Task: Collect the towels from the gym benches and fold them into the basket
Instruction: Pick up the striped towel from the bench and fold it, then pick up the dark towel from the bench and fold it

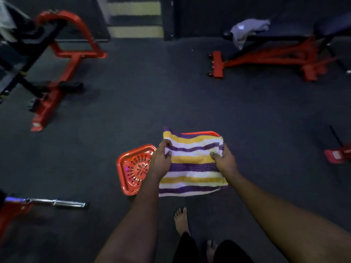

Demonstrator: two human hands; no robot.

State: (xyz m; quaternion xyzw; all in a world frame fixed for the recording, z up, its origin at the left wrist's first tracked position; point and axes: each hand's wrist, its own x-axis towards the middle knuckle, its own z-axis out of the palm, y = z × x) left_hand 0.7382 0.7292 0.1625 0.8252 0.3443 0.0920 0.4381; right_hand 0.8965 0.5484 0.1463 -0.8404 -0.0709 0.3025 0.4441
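Note:
A folded towel (191, 168) with purple, yellow and white stripes is held flat above an orange plastic basket (131, 169) on the floor. My left hand (161, 160) grips the towel's left edge. My right hand (224, 160) pinches its right edge. The towel covers most of the basket; only the basket's left part and a strip of far rim show. A pale towel (245, 29) lies draped over the end of a gym bench (284, 35) at the far right.
A red-framed bench (57, 73) stands at the left. A steel barbell end (62, 203) lies on the floor at the lower left. A small red object (337, 155) sits at the right edge. My bare feet (182, 221) stand on dark carpet.

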